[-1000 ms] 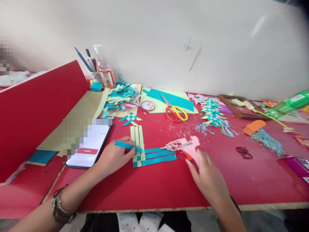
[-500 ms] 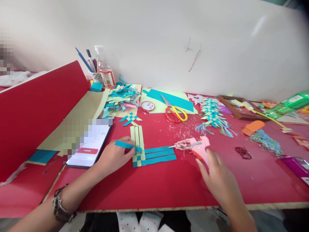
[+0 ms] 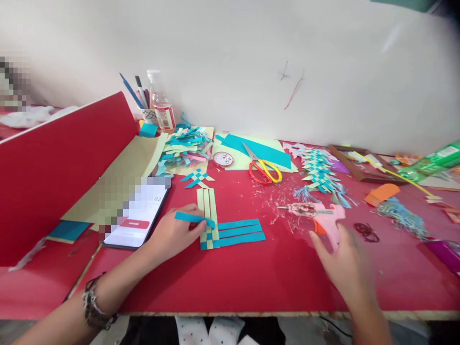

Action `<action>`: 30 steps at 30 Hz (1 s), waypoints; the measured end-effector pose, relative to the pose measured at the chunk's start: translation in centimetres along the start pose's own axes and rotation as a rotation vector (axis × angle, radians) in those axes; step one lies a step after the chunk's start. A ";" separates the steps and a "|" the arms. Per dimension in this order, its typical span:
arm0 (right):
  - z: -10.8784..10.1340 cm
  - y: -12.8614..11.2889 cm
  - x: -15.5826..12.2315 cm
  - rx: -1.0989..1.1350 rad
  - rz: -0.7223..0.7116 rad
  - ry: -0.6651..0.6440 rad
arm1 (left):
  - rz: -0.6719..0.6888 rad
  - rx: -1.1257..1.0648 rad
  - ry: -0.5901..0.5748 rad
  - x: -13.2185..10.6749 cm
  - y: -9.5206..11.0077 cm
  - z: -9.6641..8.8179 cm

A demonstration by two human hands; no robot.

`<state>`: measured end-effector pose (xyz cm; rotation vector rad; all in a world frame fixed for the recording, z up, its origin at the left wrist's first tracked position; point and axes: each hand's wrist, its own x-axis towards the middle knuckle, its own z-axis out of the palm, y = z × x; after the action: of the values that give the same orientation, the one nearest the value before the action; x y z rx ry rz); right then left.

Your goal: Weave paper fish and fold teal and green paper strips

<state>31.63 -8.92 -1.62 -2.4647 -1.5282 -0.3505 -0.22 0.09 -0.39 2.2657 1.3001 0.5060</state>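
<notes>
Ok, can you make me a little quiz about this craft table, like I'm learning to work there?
1. Which hand holds the pink glue gun?
2. True or false: the scissors have two yellow handles.
3. What is at the fingertips of the left hand? A) a green bottle; B) a blue paper strip; C) a pen.

Key: 1. The right hand. 2. False; one handle is red. 3. B.

Paper weave [image 3: 215, 235] left of centre, flat: pale-green strips running far, blue strips running right, checkered where they cross. Separate blue strip [image 3: 189, 217] set crosswise, its right end over the green. Pink glue gun [image 3: 316, 212] farther right, orange trigger, body stained, nozzle pointing left.
</notes>
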 end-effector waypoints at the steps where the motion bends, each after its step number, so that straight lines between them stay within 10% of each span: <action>1: 0.2 0.2 0.2 -0.024 0.016 -0.029 | 0.008 0.011 -0.004 0.0 0.0 0.0; 6: 0.7 1.3 0.7 -0.130 -0.076 -0.071 | 0.051 0.103 -0.061 0.1 0.1 -0.1; 14: -2.3 -0.6 1.6 0.076 -0.317 0.284 | 0.092 0.100 -0.119 0.5 -0.1 -0.3; 30: -1.9 -12.2 1.3 0.452 -1.118 -0.020 | 0.104 0.090 -0.111 0.5 -0.4 0.0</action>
<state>21.03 -3.08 1.36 -1.1032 -2.5018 -0.1055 -0.28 0.76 -0.57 2.4086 1.1776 0.3578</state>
